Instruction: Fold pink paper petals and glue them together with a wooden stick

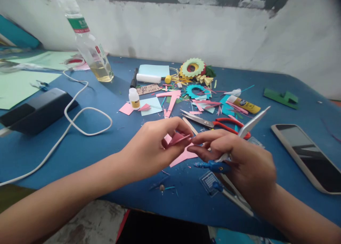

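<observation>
My left hand [153,148] pinches a small folded piece of pink paper [177,139] between thumb and fingers, above the middle of the table. Close against the paper's right edge are the thumb and forefinger of my right hand [234,155]; whether they grip it I cannot tell. Tucked in my right hand is a tool with a flat pale-grey end [254,122] pointing up right and a blue part [211,165] jutting out left below the fingers. Its kind is unclear. Under both hands lies a larger pink paper piece [183,158].
Red-handled scissors [207,122] lie behind my right hand, among paper scraps and a glue bottle [134,99]. A phone [309,155] is at the right. A tall bottle [93,52], a black device [38,110] and a white cable [70,112] occupy the left.
</observation>
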`<state>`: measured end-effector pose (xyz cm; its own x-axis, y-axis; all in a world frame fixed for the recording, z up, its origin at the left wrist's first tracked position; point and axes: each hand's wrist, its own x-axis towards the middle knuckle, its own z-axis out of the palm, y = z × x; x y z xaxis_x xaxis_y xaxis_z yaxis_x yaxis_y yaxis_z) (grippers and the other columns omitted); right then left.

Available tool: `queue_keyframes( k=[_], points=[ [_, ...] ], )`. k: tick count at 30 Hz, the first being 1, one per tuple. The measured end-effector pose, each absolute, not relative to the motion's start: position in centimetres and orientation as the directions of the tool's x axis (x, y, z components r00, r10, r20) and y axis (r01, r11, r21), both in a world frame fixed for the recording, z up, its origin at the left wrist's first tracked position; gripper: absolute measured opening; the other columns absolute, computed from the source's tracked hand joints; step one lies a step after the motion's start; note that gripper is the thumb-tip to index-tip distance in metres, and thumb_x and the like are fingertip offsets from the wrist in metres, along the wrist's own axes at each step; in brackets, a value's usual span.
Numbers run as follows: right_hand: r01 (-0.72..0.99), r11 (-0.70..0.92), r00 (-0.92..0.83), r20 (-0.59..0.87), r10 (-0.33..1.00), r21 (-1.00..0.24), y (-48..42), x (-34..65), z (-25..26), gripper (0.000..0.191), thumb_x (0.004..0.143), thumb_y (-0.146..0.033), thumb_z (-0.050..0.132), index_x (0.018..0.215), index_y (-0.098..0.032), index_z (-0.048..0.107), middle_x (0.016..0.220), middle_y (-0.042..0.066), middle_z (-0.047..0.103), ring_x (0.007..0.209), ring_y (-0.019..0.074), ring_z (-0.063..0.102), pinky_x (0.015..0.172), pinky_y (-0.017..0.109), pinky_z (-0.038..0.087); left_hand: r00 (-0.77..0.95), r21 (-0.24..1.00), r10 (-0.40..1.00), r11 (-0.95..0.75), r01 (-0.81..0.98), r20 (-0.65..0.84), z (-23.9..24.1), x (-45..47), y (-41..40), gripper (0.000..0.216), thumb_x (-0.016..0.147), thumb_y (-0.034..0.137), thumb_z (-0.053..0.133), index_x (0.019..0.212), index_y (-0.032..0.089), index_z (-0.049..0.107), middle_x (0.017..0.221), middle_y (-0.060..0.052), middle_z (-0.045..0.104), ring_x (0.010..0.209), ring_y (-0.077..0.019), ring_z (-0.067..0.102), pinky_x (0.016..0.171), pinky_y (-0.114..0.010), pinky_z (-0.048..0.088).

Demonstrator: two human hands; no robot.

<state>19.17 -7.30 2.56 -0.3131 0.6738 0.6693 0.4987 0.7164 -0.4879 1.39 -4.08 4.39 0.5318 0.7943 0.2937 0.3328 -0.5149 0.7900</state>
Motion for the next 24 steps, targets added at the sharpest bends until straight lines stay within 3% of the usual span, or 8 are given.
queue_keyframes(
  k=[5,12,16,20,24],
  points=[
    [0.456,0.705,-0.274,0.668,0.692,-0.543,-7.25,19.2,2.77,0.027,0.077,-0.008,0.065,0.071,-0.021,0.042,0.086,-0.001,0.066,0.071,0.0088,0.064,0.064,0.018,0.053,0.516,0.789,0.802,-0.513,0.338,0.3,4.29,1.32,-4.08,0.005,0.082,0.015,0.057,0.08,0.018,0.054,0.073,0.006,0.062,0.063,-0.005,0.056,0.056,-0.013,0.048],
    [0.461,0.68,-0.266,0.642,0.719,-0.57,-7.12,19.3,3.07,0.028,0.076,-0.009,0.066,0.072,-0.022,0.041,0.083,-0.005,0.066,0.069,0.0065,0.063,0.062,0.013,0.052,0.466,0.867,0.844,-0.421,0.267,0.267,4.28,1.39,-4.11,0.004,0.08,0.018,0.059,0.082,0.018,0.055,0.076,0.003,0.061,0.064,-0.0067,0.059,0.046,-0.011,0.047],
    [0.465,0.659,-0.225,0.641,0.734,-0.592,-7.04,19.26,3.11,0.027,0.076,-0.008,0.066,0.073,-0.023,0.043,0.082,-0.006,0.066,0.07,0.0059,0.063,0.062,0.012,0.051,0.471,0.937,0.862,-0.3,0.18,0.185,4.43,1.52,-4.12,0.009,0.081,0.022,0.06,0.088,0.018,0.055,0.082,0.001,0.061,0.06,-0.007,0.061,0.045,-0.013,0.051],
    [0.459,0.647,-0.201,0.638,0.743,-0.609,-7.12,19.25,3.11,0.027,0.076,-0.008,0.065,0.071,-0.022,0.043,0.082,-0.007,0.066,0.07,0.0051,0.062,0.063,0.011,0.051,0.494,0.974,0.866,-0.173,0.148,0.079,4.65,1.49,-4.17,0.012,0.08,0.028,0.06,0.088,0.02,0.055,0.074,0.001,0.06,0.065,-0.0135,0.064,0.042,-0.017,0.054],
    [0.464,0.627,-0.182,0.625,0.759,-0.626,-7.16,19.19,3.23,0.027,0.076,-0.01,0.065,0.07,-0.022,0.042,0.08,-0.006,0.066,0.066,0.0058,0.061,0.058,0.014,0.05,0.489,0.974,0.869,-0.167,0.154,0.071,4.73,1.46,-4.22,0.012,0.08,0.027,0.06,0.088,0.02,0.056,0.07,0.001,0.061,0.06,-0.0124,0.062,0.043,-0.018,0.055]
  ],
)
